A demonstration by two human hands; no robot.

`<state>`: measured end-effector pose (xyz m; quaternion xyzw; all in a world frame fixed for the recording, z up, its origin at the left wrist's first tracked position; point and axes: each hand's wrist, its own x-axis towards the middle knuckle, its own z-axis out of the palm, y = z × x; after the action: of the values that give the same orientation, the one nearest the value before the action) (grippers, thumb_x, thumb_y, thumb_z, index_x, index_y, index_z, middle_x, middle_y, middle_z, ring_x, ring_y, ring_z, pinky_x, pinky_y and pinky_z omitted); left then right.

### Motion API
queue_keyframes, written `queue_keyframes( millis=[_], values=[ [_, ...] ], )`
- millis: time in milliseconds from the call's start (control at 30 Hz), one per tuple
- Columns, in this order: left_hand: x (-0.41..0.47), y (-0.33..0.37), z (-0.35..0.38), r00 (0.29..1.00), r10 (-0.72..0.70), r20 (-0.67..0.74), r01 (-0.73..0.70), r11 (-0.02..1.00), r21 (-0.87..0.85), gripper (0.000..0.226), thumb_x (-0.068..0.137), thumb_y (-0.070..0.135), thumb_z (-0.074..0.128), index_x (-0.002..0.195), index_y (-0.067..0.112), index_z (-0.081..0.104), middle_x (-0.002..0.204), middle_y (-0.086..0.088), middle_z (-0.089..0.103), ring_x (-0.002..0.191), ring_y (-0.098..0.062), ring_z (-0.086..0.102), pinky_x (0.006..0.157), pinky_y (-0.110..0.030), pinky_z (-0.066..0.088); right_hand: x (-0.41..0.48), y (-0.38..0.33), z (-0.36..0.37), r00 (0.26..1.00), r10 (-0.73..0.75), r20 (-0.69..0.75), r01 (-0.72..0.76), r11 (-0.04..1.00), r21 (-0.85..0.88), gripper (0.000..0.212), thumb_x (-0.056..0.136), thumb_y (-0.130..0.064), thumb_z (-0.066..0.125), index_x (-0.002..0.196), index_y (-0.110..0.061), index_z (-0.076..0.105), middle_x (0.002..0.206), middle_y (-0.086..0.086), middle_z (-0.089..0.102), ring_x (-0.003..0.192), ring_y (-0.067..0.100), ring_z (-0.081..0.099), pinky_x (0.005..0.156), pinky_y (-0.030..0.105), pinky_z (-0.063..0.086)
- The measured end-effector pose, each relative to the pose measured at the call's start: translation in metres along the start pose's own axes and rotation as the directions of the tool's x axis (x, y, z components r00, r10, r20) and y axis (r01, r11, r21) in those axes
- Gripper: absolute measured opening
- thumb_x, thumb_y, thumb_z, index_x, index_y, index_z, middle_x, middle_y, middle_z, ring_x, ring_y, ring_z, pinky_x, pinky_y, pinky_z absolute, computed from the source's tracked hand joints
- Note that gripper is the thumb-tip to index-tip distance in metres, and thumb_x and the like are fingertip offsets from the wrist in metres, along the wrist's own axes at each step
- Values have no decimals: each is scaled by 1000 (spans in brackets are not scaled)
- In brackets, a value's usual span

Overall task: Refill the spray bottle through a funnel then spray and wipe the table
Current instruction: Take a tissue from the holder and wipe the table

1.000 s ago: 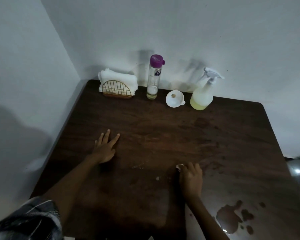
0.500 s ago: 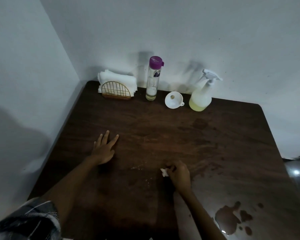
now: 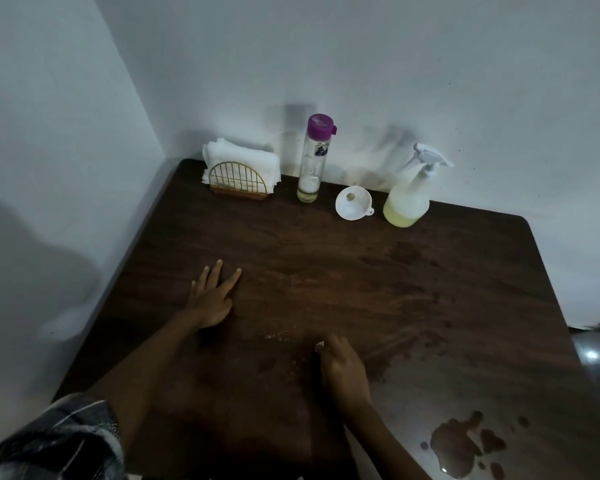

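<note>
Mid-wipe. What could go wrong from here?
1. The tissue in the right hand is a small wad; it may soak through before reaching the puddle near the front edge of the table, which could run off.
2. White crumbs beside it suggest it is shredding, leaving more bits.

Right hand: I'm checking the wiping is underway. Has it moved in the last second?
Yes. The right hand, pinching a white scrap, has slid left across the table, away from the puddle and nearer the flat left hand.
</note>
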<state>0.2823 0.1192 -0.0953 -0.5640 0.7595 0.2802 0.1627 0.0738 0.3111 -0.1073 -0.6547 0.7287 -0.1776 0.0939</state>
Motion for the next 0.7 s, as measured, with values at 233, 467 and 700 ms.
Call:
queue_keyframes(
  millis=[233, 467, 700],
  values=[
    [0, 0, 1, 1000, -4, 5, 4, 1000, -1, 69, 95, 22, 39, 146, 39, -5, 155, -3, -25, 143, -28, -20, 116, -49, -4, 31, 35, -7, 998, 43, -54, -44, 999, -11, 4, 76, -9, 68, 79, -10, 68, 86, 10, 64, 77, 27, 59, 66, 33, 50],
    [-2, 2, -1, 1000, -4, 6, 4, 1000, 5, 69, 94, 22, 38, 146, 38, -4, 155, -3, -25, 143, -28, -19, 116, -48, -3, 90, 73, -16, 849, 493, -191, -493, 868, 53, 8, 76, 8, 55, 72, 8, 62, 89, 22, 56, 87, 39, 54, 61, 36, 44],
    [-2, 0, 0, 1000, 2, 0, -2, 1000, 15, 70, 94, 21, 40, 146, 38, -3, 155, -4, -23, 143, -29, -18, 116, -50, -1, 68, -64, 36, 998, -19, 55, 9, 986, 164, 22, 95, -15, 38, 107, -12, 55, 104, 3, 53, 81, 11, 48, 70, 21, 39]
  ],
)
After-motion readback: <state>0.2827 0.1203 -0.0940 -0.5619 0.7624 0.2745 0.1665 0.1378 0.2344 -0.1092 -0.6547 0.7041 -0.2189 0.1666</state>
